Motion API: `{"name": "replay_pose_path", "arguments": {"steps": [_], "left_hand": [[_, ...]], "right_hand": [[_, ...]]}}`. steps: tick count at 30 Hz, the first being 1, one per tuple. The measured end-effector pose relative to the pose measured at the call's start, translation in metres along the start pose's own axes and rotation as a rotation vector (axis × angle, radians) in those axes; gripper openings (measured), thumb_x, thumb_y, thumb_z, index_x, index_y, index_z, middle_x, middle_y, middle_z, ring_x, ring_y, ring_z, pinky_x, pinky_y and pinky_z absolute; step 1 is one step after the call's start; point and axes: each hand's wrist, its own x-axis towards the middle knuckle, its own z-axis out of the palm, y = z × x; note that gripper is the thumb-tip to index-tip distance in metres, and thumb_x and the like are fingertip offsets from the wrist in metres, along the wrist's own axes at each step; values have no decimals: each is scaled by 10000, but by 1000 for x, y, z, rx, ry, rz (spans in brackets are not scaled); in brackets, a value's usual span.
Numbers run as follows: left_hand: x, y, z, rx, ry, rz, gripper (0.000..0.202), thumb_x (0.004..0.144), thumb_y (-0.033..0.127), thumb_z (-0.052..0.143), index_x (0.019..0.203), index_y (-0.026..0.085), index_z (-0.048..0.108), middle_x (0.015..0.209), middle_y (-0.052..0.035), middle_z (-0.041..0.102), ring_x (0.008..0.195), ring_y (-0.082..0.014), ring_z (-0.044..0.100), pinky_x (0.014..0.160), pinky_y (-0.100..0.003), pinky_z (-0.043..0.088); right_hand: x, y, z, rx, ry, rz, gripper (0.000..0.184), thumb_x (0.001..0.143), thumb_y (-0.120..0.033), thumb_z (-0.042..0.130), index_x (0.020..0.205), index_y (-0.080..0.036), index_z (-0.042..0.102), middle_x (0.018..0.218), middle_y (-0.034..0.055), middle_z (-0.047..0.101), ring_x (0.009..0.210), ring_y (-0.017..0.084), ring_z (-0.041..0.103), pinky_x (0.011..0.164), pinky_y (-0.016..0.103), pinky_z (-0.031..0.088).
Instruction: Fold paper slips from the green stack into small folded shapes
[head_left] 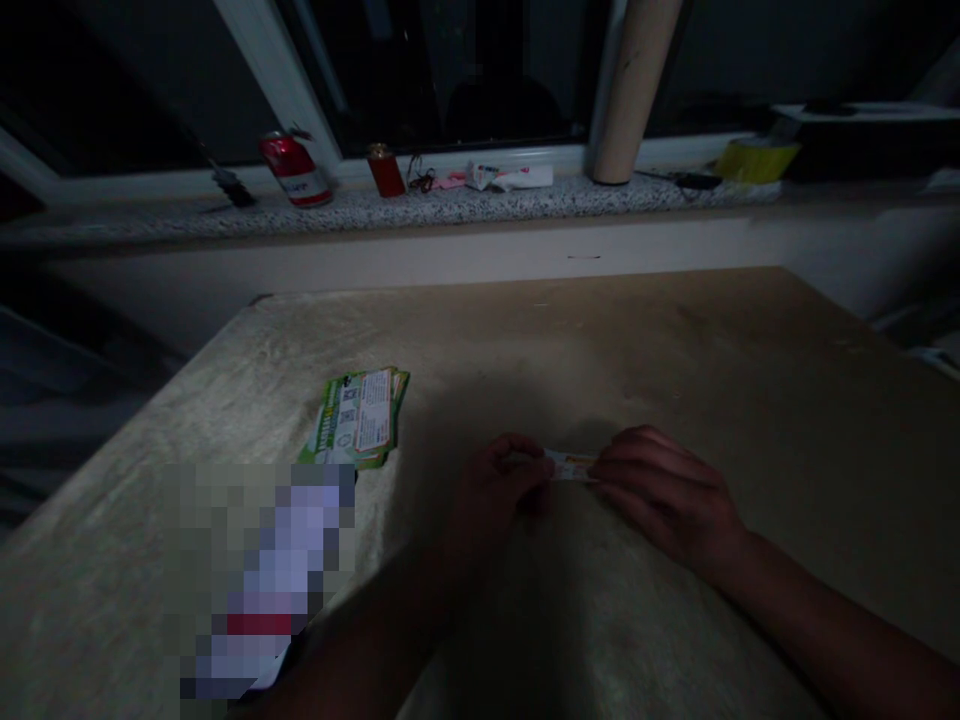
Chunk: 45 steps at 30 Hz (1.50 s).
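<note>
A small, narrow piece of printed paper, whitish with an orange patch, lies between my hands just over the tabletop. My left hand pinches its left end between thumb and fingers. At the other end, the fingers of my right hand close on the paper, covering that edge. Dim light and my own shadow hide the print. To the left of my left hand, a loose stack of green and white printed flyers rests on the table.
The brown table meets a wall under a window. A blurred-out bluish object lies at the near left. On the granite sill stand a red can, a red lighter-like item, a cardboard tube and yellow tape.
</note>
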Motion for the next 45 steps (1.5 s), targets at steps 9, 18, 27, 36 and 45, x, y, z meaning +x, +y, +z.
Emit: {"name": "replay_pose_path", "arguments": {"steps": [9, 18, 27, 36, 45], "left_hand": [[-4, 12, -12, 717, -83, 693, 205, 741, 324, 834, 915, 230, 781, 883, -47, 670, 795, -197, 619, 723, -297, 474], [-6, 5, -9, 507, -202, 480, 159, 872, 320, 733, 763, 208, 764, 704, -2, 661, 656, -138, 598, 615, -242, 417], [-6, -5, -10, 318, -196, 233, 246, 818, 405, 768, 742, 171, 755, 701, -19, 670, 666, -157, 615, 610, -246, 458], [-7, -4, -9, 273, -198, 189, 222, 805, 388, 778, 730, 179, 776, 670, -15, 665, 630, -143, 593, 586, -240, 440], [-7, -4, -10, 300, -227, 241, 207, 818, 375, 767, 744, 184, 798, 674, -18, 633, 639, -143, 576, 583, -244, 418]], "right_hand": [[1, -5, -1, 266, 2, 342, 48, 894, -246, 735, 893, -247, 783, 795, 35, 737, 706, 180, 693, 616, 301, 552], [-1, -8, 2, 420, 4, 530, 105, 859, -308, 761, 824, -211, 775, 735, 37, 746, 651, 163, 684, 586, 268, 535], [-1, -10, 2, 544, -19, 656, 148, 840, -349, 772, 828, -202, 784, 740, 37, 758, 653, 159, 694, 593, 243, 559], [-4, -8, 3, 611, -41, 670, 111, 858, -323, 765, 858, -214, 786, 779, 33, 765, 684, 147, 701, 624, 232, 557], [-4, -8, 3, 558, -24, 671, 124, 863, -323, 756, 831, -206, 779, 760, 34, 757, 672, 145, 687, 610, 237, 539]]}}
